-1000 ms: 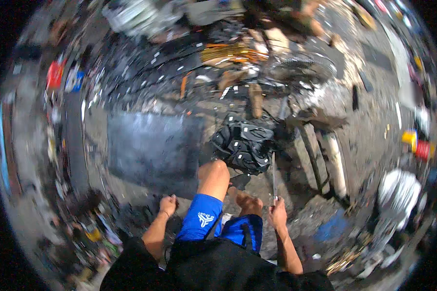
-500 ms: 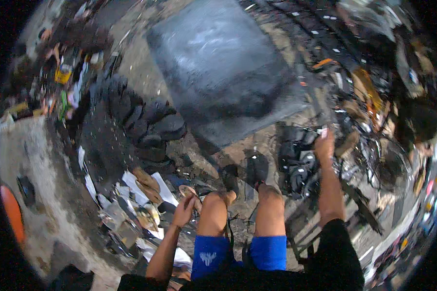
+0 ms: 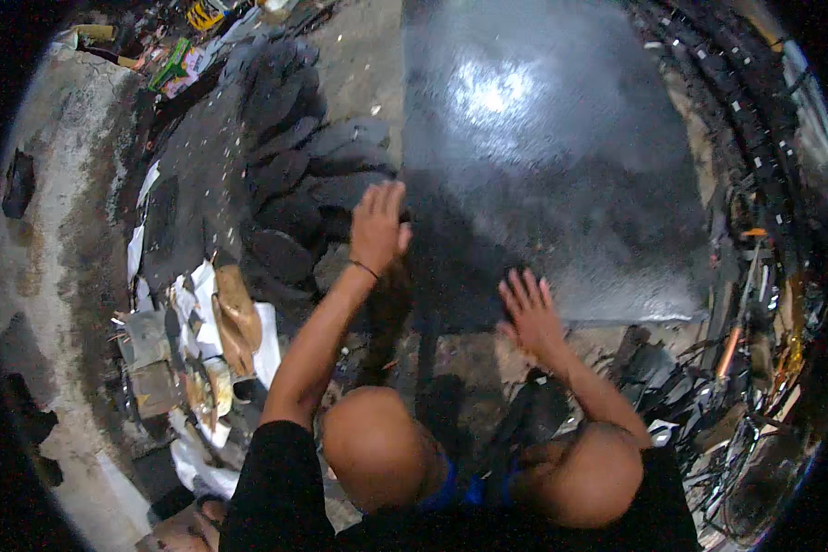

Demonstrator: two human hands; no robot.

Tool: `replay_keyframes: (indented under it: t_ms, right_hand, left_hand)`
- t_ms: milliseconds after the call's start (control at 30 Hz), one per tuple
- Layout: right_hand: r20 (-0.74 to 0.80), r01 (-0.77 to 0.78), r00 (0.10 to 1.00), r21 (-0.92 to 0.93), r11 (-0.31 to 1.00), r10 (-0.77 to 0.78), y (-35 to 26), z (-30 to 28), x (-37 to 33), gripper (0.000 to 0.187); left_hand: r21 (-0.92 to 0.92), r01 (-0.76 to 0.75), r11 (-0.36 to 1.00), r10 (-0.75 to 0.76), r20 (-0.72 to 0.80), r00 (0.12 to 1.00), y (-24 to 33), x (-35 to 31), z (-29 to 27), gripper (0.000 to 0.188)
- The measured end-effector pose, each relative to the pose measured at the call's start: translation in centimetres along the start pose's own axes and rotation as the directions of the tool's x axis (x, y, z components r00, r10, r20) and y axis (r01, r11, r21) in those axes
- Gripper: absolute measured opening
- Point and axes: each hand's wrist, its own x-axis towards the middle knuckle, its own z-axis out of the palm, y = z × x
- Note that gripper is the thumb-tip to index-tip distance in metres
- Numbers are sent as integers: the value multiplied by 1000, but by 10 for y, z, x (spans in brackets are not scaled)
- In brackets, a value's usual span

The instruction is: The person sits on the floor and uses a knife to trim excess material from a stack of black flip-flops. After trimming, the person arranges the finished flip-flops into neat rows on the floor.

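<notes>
Black sheet point(image 3: 561, 202): flat on the floor point(image 3: 368, 83), in front of the knees point(image 3: 377, 442); its far edge runs out of view.
Left grip point(image 3: 377, 225): fingers stretched out, nothing seen held, at the sheet's left edge beside a pile of dark rounded pieces point(image 3: 340, 156); contact cannot be told.
Right grip point(image 3: 529, 317): fingers spread wide, nothing seen held, at the sheet's near edge; firm pressure cannot be judged.
Handling the sheet: flat palms and even pressure would seem best; any hold on an edge should be level on both sides, lest it skew or crease.
Sheet edges: the left lies close to the pile; the right faces a floor strip, then dark scrap point(image 3: 708, 442).
Reach: widest forward over the sheet; knees restrict drawing back, while the pile and torn cardboard point(image 3: 237, 317) crowd the left.
</notes>
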Motion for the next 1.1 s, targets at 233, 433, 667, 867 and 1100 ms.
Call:
replay_keyframes:
  t_ms: [233, 433, 667, 867, 1100]
  right_hand:
    - [-36, -218, 972, 219, 951, 231, -17, -7, -52, 59]
    - [-283, -196, 915, 314, 929, 289, -24, -43, 2, 64]
    - [-246, 37, 890, 879, 475, 385, -88, -217, 78, 65]
    - [45, -196, 879, 941, 275, 475, -43, -224, 53, 43]
    - [-215, -264, 576, 864, 429, 789, -1, -163, 5, 42]
  left_hand:
    - [60, -187, 980, 163, 282, 945, -86, 25, 9, 46]
    - [-110, 4, 994, -54, -456, 888, -120, 31, -85, 35]
    - [-966, -256, -40, -563, -190, 804, 2, -13, -164, 30]
    - [-971, 71, 228, -126, 43, 991, 10, -91, -55, 34]
    - [-829, 20, 559, 570, 401, 717, 68, -215, 50, 26]
